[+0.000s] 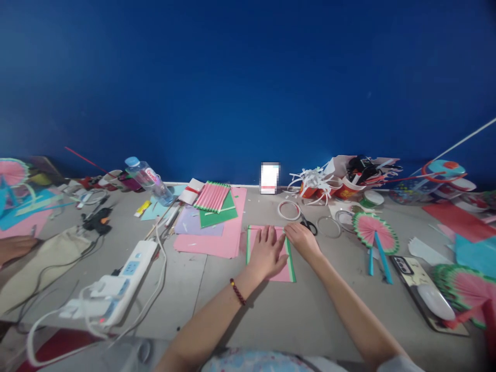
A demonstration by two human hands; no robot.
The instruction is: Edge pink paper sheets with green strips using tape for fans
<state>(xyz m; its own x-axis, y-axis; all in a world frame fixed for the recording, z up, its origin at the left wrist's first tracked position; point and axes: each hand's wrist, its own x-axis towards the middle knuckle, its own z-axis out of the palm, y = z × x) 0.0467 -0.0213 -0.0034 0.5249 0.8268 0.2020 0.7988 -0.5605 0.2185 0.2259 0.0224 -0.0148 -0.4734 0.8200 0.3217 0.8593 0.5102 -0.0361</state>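
A pink sheet of paper with green strips along its sides [276,275] lies flat on the grey table in front of me. My left hand [267,253] rests on it with the fingers spread, a dark beaded bracelet on its wrist. At the sheet's upper right corner, my right hand [302,240] has its fingers close together on the green edge; whether they pinch it I cannot make out. Just beyond that hand are black-handled scissors [309,225] and a roll of tape [289,210].
To the left are a pleated pink-and-green paper [213,197], pink sheets [209,247], a water bottle [149,178] and a power strip [132,271]. Rightward are a paper fan [375,232], cups of tools [349,188] and a phone [411,279]. Another person's hand [17,249] is far left.
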